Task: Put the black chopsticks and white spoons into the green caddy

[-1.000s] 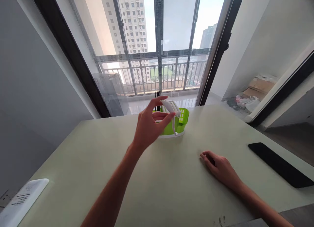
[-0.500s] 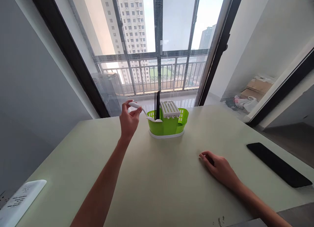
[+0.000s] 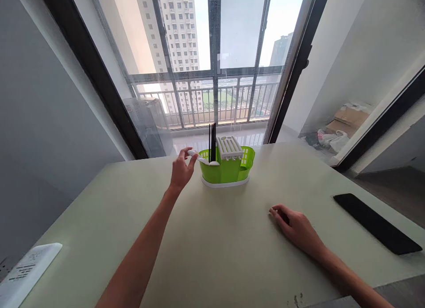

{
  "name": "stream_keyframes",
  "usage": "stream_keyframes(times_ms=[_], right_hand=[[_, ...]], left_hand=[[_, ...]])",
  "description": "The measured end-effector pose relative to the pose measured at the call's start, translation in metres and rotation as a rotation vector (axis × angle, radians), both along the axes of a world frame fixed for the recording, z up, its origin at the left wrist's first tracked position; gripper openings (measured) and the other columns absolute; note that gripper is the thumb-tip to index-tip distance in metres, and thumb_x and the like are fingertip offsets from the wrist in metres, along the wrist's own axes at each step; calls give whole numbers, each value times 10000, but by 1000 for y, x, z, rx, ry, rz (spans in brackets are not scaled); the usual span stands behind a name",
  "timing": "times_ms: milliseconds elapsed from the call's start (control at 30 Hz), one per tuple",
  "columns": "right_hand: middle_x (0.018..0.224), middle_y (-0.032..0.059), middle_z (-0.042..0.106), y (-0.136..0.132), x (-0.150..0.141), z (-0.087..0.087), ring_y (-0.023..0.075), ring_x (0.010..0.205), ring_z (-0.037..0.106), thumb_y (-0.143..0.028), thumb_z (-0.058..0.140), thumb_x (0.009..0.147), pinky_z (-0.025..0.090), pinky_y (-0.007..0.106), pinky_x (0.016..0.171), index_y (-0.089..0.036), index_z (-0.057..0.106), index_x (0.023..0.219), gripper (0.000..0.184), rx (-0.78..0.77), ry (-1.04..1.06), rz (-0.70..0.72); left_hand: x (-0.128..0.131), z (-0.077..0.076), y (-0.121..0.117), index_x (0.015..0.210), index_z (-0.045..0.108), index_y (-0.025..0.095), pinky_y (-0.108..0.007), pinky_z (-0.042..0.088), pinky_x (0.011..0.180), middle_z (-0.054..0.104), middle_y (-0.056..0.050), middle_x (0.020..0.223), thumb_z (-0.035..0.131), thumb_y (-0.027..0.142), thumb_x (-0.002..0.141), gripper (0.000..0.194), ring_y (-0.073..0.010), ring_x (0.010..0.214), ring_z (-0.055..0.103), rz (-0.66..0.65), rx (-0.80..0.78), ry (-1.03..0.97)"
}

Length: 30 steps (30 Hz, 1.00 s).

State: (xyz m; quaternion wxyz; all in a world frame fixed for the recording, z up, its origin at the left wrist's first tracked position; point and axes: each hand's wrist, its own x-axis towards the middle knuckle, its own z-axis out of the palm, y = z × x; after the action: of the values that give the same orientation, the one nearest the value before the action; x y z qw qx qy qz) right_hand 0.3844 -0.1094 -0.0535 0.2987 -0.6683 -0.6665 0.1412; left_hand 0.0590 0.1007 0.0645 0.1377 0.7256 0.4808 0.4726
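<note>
In the head view, the left hand (image 3: pixel 182 169), left of the bright green plastic caddy (image 3: pixel 229 171), pinches a slender white utensil (image 3: pixel 202 159), which slants to the caddy's left rim, not let go. Thin black sticks (image 3: pixel 213 144) already stand inside. The right hand (image 3: pixel 294 224) rests right of and nearer than the caddy, fingers loosely curled; whether grasping anything, I cannot tell.

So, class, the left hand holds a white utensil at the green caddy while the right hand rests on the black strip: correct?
Not quite: the head view shows the right hand on the pale table, apart from the black strip.
</note>
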Motion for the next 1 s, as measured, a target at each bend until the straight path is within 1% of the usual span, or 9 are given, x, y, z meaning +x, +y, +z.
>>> stream_keyframes(times_ms=[133,267,367,467,533,633,733,833,1000], right_hand=[[671,-1,656,0,0,0,174,568,570,-565,367,1019,444,290,597,-241,659,991,438,-4,1,-6],[642,4,637,0,2,-3,180,556,562,-586,351,1015,446,293,584,-239,665,986,469,-2,-3,-7],[667,12,651,0,3,-3,185,574,571,-589,348,1015,454,298,593,-237,664,1001,473,-17,1,-2],[702,13,659,3,2,2,187,601,581,-582,347,1021,470,307,619,-244,648,1012,452,-57,-2,11],[787,27,680,8,-2,7,185,632,600,-571,346,1024,494,311,641,-243,622,1081,432,-78,11,46],[1120,100,673,22,-12,16,174,699,650,-550,385,1011,543,318,661,-235,525,1290,444,-22,19,58],[1446,189,473,44,-29,29,197,823,699,-528,422,990,567,331,628,-237,380,1464,558,114,-37,-1],[1563,188,318,70,-49,38,227,930,709,-510,400,994,571,341,589,-269,244,1545,621,167,-111,-45],[1608,184,256,102,-75,36,291,1056,673,-557,323,1013,579,385,626,-261,164,1570,651,23,-245,-113]], left_hand=[[-3,-5,-1,1219,658,192,-406,525,1013,728,-102,1250,496,423,1016,347,-254,1158,675,-39,-4,25],[-7,-11,-7,1245,654,195,-402,501,1041,703,-104,1302,432,434,1036,387,-247,1188,656,-10,13,-14],[-16,-24,-16,1250,630,184,-373,502,1031,718,-108,1267,419,445,1034,399,-226,1168,667,22,-9,-65],[-32,-45,-29,1218,634,182,-347,534,960,732,-107,1235,468,454,1004,384,-225,1114,690,47,-98,-75],[-47,-58,-39,1194,653,193,-332,556,891,724,-102,1252,495,466,981,380,-230,1076,700,52,-176,-50],[-69,-71,-53,1155,677,209,-312,561,851,733,-88,1230,528,481,944,376,-231,1062,706,64,-283,-68],[-84,-76,-64,1115,683,202,-310,550,903,754,-80,1171,549,473,910,365,-228,1064,713,72,-349,-148],[-88,-77,-71,1089,686,198,-315,556,891,767,-74,1122,549,469,891,363,-229,1029,724,70,-379,-161],[-84,-76,-76,1048,705,205,-320,566,856,785,-58,1040,563,453,875,334,-227,956,735,77,-389,-98]])
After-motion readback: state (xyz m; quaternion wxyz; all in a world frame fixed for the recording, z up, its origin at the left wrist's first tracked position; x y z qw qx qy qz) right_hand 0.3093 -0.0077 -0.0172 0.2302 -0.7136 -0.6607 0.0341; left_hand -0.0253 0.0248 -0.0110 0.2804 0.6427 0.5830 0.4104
